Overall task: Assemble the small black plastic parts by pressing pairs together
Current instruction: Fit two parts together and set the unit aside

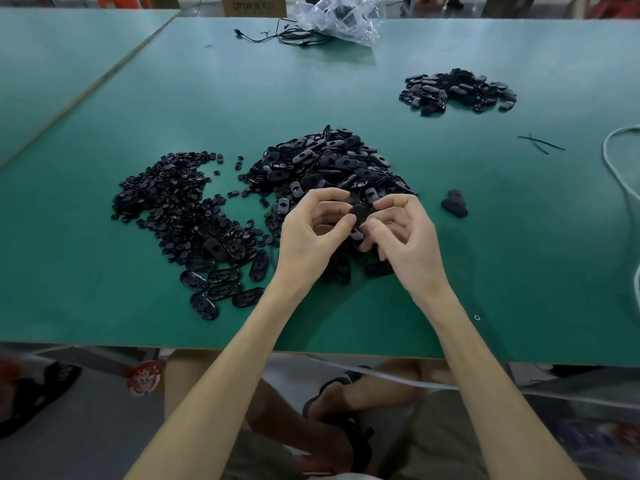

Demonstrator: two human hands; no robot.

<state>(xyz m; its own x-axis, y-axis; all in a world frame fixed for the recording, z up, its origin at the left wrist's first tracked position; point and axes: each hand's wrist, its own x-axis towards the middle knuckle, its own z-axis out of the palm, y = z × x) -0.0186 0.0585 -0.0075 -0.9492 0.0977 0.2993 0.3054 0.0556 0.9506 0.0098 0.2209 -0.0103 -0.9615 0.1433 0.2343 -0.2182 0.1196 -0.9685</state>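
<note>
Left hand (311, 233) and right hand (401, 237) both pinching one small black part (358, 213) between curled fingertips, holding it over the near edge of the middle pile (329, 164) on the green table (485, 237) — finer pieces (173, 199) lying left, another heap (457, 90) sitting far right

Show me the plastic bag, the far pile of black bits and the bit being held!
plastic bag (341, 19), head view, middle of the crumpled clear film.
far pile (457, 91), head view, centre of the heap.
held part (358, 213), head view, its dark face that shows.
</note>
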